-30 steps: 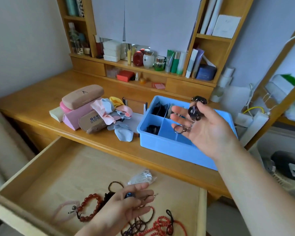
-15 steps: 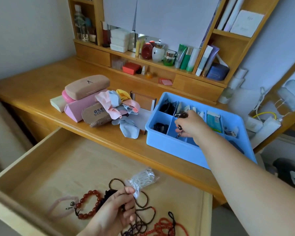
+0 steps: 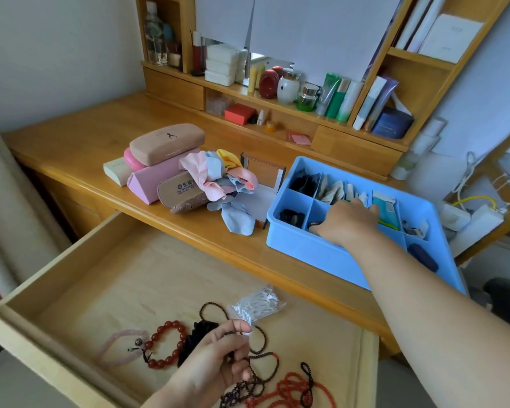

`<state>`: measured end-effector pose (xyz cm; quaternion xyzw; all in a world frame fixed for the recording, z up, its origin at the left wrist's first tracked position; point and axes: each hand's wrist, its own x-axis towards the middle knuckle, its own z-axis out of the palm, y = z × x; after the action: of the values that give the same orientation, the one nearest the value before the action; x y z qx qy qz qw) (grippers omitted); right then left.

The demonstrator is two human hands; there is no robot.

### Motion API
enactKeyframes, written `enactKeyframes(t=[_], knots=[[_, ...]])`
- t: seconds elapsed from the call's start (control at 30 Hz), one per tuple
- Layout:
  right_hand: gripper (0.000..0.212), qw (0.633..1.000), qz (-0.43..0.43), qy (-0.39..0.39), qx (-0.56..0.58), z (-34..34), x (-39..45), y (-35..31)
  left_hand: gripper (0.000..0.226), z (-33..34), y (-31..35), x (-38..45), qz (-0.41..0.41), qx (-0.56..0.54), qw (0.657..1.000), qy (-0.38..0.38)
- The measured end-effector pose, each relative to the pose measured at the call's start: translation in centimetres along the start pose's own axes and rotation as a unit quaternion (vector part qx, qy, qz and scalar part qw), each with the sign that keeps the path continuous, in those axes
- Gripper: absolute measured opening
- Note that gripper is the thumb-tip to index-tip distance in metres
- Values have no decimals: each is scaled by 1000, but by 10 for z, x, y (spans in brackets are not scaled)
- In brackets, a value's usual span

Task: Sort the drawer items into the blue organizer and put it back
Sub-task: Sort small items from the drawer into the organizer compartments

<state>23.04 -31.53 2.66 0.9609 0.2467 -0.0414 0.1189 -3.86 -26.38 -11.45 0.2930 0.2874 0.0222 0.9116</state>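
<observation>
1. The left hand [image 3: 215, 360] is nearest the camera, low in the open drawer [image 3: 106, 278], with its fingers curled round a dark beaded string [image 3: 259, 340].
2. Just left of that hand lie a black scrunchie [image 3: 193, 338], a red bead bracelet [image 3: 162, 346] and a pale pink hair band [image 3: 115, 347]; to its right lies a red bead necklace [image 3: 292, 390], and just beyond its fingertips a clear bag of white loops [image 3: 258, 303].
3. Farther off, the right hand [image 3: 345, 223] reaches palm down into a front compartment of the blue organizer [image 3: 330, 254] on the table [image 3: 71, 148]; its fingers are hidden, so I cannot tell whether it grips anything.
4. Left of the right hand, on the table, are crumpled cleaning cloths [image 3: 218, 178] and stacked glasses cases [image 3: 167, 144].
</observation>
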Motion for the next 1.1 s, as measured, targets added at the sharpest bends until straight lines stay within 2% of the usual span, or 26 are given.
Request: enactKeyframes(t=[0.1, 0.13, 0.17, 0.2, 0.27, 0.3, 0.33, 0.43, 0.47, 0.5, 0.6, 0.7, 0.77, 0.83, 0.9, 0.97, 1.03, 1.1], knots=[[50, 999, 3, -37, 15, -5, -4, 0, 13, 1, 1, -2, 5, -12, 1000, -8], [49, 1000, -5, -15, 24, -7, -8, 1, 8, 2, 2, -3, 6, -18, 1000, -13], [44, 998, -26, 41, 45, -10, -14, 2, 4, 2, 2, -4, 7, -22, 1000, -18], [35, 986, -64, 129, 87, -10, -24, 2, 5, 3, 3, -5, 8, -26, 999, -23], [19, 914, -173, 291, 225, -5, -52, -1, 10, 7, 4, -6, 10, -38, 998, -43], [15, 882, -219, 304, 286, -1, -69, -4, 12, 11, 6, -6, 13, -42, 997, -60], [12, 867, -259, 259, 336, 3, -89, -9, 15, 16, 9, -6, 17, -44, 996, -79], [16, 854, -309, -15, 418, 26, -139, -26, 31, 32, 18, -6, 33, -52, 988, -142], [22, 852, -301, -70, 423, 36, -149, -29, 37, 36, 19, -5, 37, -57, 985, -156], [28, 857, -290, -90, 417, 46, -154, -30, 41, 39, 19, -5, 35, -64, 985, -159], [27, 890, -269, -41, 366, 57, -156, -31, 49, 45, 10, -5, 28, -52, 986, -157], [17, 891, -270, -24, 365, 52, -155, -26, 55, 46, 5, -4, 39, -19, 985, -168], [11, 868, -251, -8, 428, 36, -149, -17, 55, 40, 7, -2, 33, -23, 985, -169], [18, 825, -219, 25, 521, 12, -137, -6, 52, 29, 9, 1, 18, -35, 987, -157], [23, 784, -181, 77, 588, -13, -118, 9, 48, 13, 7, 2, 4, -54, 991, -121], [24, 771, -159, 129, 603, -33, -97, 22, 46, -5, 5, 3, 6, -58, 997, -56], [24, 790, -132, 160, 578, -44, -75, 31, 38, -18, 5, 6, 29, -47, 998, 20], [25, 830, -98, 157, 526, -43, -54, 34, 25, -24, 7, 8, 62, -54, 994, 78]])
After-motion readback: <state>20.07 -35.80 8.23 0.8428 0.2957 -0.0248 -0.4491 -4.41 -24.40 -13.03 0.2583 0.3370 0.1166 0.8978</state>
